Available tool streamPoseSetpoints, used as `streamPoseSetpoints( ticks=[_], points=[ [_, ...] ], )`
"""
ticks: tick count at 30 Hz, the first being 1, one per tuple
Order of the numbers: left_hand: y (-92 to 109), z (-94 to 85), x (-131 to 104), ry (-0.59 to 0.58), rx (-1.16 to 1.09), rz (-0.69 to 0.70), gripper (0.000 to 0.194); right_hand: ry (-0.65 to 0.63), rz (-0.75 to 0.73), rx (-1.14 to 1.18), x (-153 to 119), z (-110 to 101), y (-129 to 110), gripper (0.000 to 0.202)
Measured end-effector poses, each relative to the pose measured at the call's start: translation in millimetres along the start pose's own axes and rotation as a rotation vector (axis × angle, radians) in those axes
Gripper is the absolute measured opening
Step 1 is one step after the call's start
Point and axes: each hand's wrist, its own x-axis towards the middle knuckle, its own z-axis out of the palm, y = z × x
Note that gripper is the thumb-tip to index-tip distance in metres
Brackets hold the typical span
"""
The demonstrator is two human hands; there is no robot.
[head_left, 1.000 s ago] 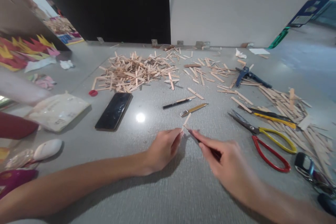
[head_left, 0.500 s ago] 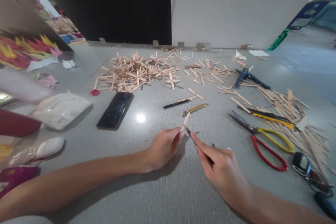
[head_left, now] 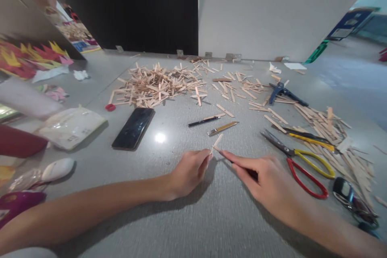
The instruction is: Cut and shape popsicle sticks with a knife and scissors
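My left hand (head_left: 192, 172) is closed, thumb and fingers pinching a small wooden craft stick (head_left: 218, 140) that points up and away. My right hand (head_left: 256, 173) grips a slim dark tool (head_left: 221, 152), mostly hidden by the fingers; its exact kind does not show. The tool's tip meets the stick just beyond my left fingertips. Beyond the hands lie a gold-coloured cutter knife (head_left: 223, 128) and a black pen-like craft knife (head_left: 204, 121), with a loose craft stick (head_left: 225, 110) behind them.
A heap of cut sticks (head_left: 160, 84) lies at the back. On the left are a phone (head_left: 133, 128), a plastic packet (head_left: 72, 127) and a white mouse (head_left: 58, 169). To the right are red-and-yellow scissors (head_left: 308, 173), blue pliers (head_left: 278, 92), a yellow cutter (head_left: 311, 139) and keys (head_left: 346, 189).
My right hand has swung slightly right and turned, so the dark tool lies flatter against the stick. The left hand keeps its pinch, nearly still. The camera view has shifted a little.
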Motion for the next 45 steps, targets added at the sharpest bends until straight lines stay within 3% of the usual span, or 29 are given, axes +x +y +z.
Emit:
streamPoseSetpoints(
  ticks=[5, 11, 16, 21, 26, 31, 36, 40, 42, 45],
  points=[
    [-1.3, 0.2, 0.5, -0.002, -0.005, 0.003, 0.028, 0.201, 0.009, 0.053, -2.9, 14.9, 0.9, 0.046],
    [-4.4, 0.6, -0.5, -0.007, 0.009, 0.024, 0.029, -0.013, -0.019, -0.022, 2.3, -3.3, 4.6, 0.04],
    [-7.2, 2.5, -1.3, 0.014, 0.011, 0.04, 0.029, 0.184, -0.061, -0.061, -5.5, 8.4, -0.2, 0.05],
    [-5.7, 4.3, -0.9, 0.014, 0.005, 0.056, 0.029, -0.071, 0.035, -0.069, -2.9, -3.7, -3.6, 0.042],
    [-5.0, 4.1, -1.2, 0.022, 0.0, 0.058, 0.028, 0.142, 0.021, 0.005, -4.1, 3.1, -4.2, 0.051],
    [-2.8, 3.6, -1.1, 0.014, 0.007, 0.049, 0.029, -0.109, 0.073, -0.062, 0.5, -9.4, -3.8, 0.043],
    [-3.4, 3.3, -0.5, 0.009, 0.004, 0.048, 0.029, 0.142, 0.025, 0.009, -3.2, 6.9, -3.8, 0.05],
    [-4.3, 3.7, -0.6, 0.011, 0.014, 0.051, 0.03, -0.041, 0.066, -0.016, -1.0, 1.8, -3.6, 0.044],
    [-4.9, 3.8, -0.8, 0.012, 0.016, 0.054, 0.03, -0.031, 0.065, -0.017, -1.3, 0.6, -2.7, 0.043],
    [-6.1, 3.8, -1.3, 0.016, 0.024, 0.053, 0.031, 0.135, 0.013, 0.029, -4.3, 4.9, -0.4, 0.05]
  ],
)
